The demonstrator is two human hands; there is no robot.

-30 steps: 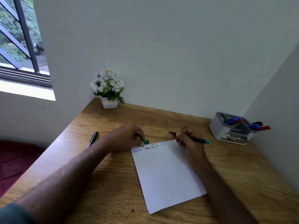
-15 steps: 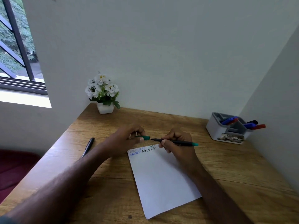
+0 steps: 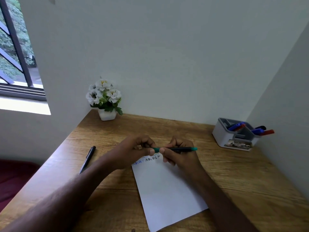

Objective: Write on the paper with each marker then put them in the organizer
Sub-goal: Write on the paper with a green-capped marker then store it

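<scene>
**Both hands on green marker above the paper**

Right hand (image 3: 181, 156) grips the green marker (image 3: 178, 149), fingers curled round the black barrel, marker held level just above the top edge of the paper (image 3: 165, 190). Green end cap sticks out to the right of the hand. Left hand (image 3: 133, 151) pinches the marker's green cap (image 3: 156, 150) at its left end, thumb and fingers curled on it; cap and barrel meet between the two hands. Cannot tell if the cap is fully seated.

Paper lies flat on the wooden counter (image 3: 242, 173), tilted, with rows of small letters in blue, black and other colours along its top edge, partly hidden by the hands.

Black pen (image 3: 87, 159) lies on the counter well to the left of the paper, apart from both hands.

Grey organizer (image 3: 222, 133) sits at the far right of the counter near the wall, well apart from the hands. Blue and red markers (image 3: 236, 126) lean in one back compartment; blue, red and black ones (image 3: 262, 130) poke out to the right.

White flower pot (image 3: 107, 104) at the far left corner against the wall. Window (image 3: 15, 56) upper left.
</scene>
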